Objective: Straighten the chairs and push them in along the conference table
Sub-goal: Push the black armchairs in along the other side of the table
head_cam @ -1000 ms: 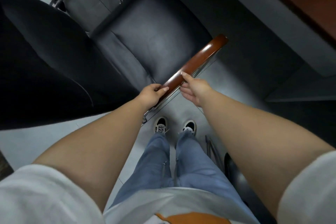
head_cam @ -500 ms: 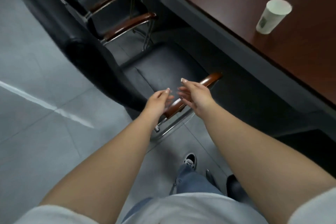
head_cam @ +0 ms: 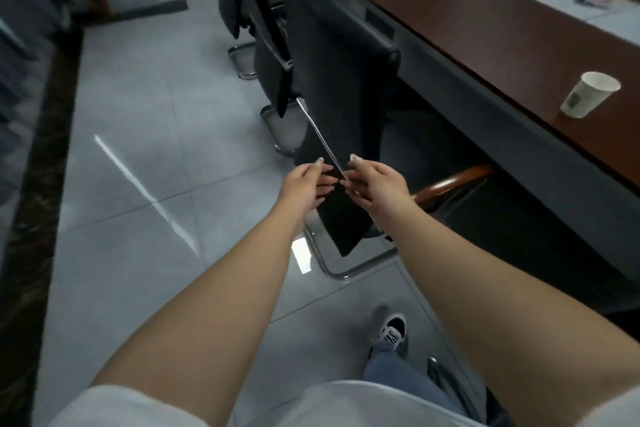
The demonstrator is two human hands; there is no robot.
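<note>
Tiled floor, chair seat hidden

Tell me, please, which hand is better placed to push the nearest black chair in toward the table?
Probably the right hand: it is on the table's side, nearest the wooden armrest. The left hand is on the aisle side. Both are open.

Overhead light is reflecting as a white streak on the grey floor tiles. Motion blur is smearing the left wall and far tabletop. Wide-angle distortion is bending the edges; under-table area is lying in deep shadow.
</note>
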